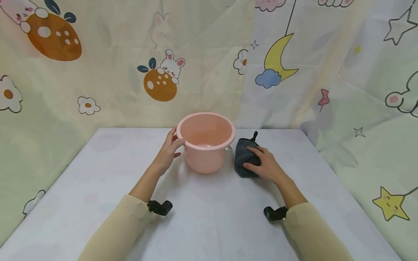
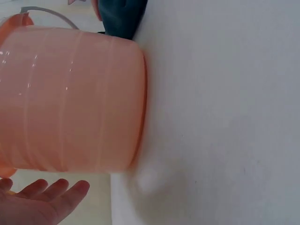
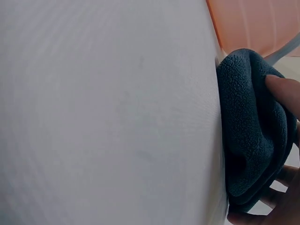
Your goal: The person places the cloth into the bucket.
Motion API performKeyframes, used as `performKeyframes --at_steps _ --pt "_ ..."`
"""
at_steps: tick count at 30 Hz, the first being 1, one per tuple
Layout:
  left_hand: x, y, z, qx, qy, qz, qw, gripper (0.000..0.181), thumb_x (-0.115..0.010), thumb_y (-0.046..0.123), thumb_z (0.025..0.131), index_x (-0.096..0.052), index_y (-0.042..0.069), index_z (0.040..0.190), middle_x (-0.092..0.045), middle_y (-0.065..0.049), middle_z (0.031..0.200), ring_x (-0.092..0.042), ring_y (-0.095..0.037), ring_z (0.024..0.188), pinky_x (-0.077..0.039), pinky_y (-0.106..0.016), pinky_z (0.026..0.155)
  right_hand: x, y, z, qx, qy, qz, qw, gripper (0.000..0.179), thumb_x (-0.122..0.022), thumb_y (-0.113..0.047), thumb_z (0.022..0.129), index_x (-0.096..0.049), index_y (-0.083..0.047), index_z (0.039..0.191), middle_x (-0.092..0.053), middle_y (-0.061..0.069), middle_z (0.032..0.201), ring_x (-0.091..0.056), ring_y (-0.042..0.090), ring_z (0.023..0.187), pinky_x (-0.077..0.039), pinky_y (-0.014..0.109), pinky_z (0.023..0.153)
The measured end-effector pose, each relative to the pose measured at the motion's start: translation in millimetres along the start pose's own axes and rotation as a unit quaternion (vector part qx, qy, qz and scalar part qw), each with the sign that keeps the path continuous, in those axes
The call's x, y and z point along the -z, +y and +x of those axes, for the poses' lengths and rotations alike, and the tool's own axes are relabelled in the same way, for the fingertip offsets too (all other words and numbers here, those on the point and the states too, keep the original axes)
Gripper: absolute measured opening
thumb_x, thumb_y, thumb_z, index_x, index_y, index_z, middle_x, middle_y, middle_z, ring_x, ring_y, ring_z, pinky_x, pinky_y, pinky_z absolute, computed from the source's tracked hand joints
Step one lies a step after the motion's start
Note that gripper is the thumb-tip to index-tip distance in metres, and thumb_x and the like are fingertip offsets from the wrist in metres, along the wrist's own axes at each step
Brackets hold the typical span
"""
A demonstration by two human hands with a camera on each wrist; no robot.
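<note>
A pink plastic bucket (image 1: 205,159) stands upright at the far middle of the table, its mouth facing up. My left hand (image 1: 168,150) is at its left side, thumb and forefinger touching the rim. In the left wrist view, the fingers (image 2: 68,199) of that hand stretch out straight beside the bucket wall. Right of the bucket lies a folded dark blue-grey towel (image 1: 240,157) with a hanging loop. My right hand (image 1: 269,166) holds this towel from above, thumb on one side and fingers round the other, as the right wrist view shows.
The white-covered table (image 1: 209,217) ends just behind the bucket, at a printed curtain (image 1: 202,83). A grey bucket handle (image 2: 51,11) hangs on the bucket's right side, near the towel. Black wrist cameras (image 1: 160,207) are strapped at both sleeves.
</note>
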State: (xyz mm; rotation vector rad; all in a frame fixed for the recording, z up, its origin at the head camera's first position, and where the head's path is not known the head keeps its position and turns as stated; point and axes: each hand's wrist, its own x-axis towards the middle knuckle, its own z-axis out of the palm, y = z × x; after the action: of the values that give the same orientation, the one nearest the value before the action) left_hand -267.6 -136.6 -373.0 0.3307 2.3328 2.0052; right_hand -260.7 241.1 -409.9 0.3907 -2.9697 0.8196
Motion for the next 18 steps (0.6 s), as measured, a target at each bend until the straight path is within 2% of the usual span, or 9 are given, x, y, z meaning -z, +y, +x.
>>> performKeyframes --at_steps 4,10,18 --pt "-4.3 0.7 -0.9 0.011 0.005 -0.028 0.9995 0.073 -0.042 0.042 0.102 -0.011 0.029 0.166 -0.031 -0.013 0.164 -0.035 -0.037 0.152 -0.038 -0.065 0.114 0 -1 0.4 -0.003 -0.012 0.004 0.9999 0.075 -0.071 -0.045 0.095 -0.043 -0.016 0.158 -0.025 0.032 0.164 -0.026 0.059 0.147 -0.031 0.076 0.111" --pt "-10.7 2.7 -2.4 0.017 0.024 -0.054 0.9981 0.071 -0.045 0.038 0.102 -0.013 0.031 0.166 -0.033 -0.012 0.165 -0.038 -0.035 0.151 -0.041 -0.064 0.112 0 -2 2.0 -0.008 -0.018 -0.002 0.9998 0.073 -0.074 -0.038 0.093 -0.046 -0.015 0.156 -0.028 0.032 0.162 -0.028 0.06 0.146 -0.032 0.075 0.112" --pt "-13.0 1.8 -1.9 0.021 0.039 -0.075 0.9962 0.07 -0.047 0.035 0.101 -0.019 0.033 0.165 -0.037 -0.012 0.163 -0.041 -0.034 0.149 -0.043 -0.063 0.112 -2 -6 5.0 0.012 0.013 -0.012 0.9998 0.06 -0.078 -0.02 0.089 -0.059 -0.009 0.145 -0.042 0.034 0.152 -0.041 0.058 0.139 -0.036 0.07 0.112"
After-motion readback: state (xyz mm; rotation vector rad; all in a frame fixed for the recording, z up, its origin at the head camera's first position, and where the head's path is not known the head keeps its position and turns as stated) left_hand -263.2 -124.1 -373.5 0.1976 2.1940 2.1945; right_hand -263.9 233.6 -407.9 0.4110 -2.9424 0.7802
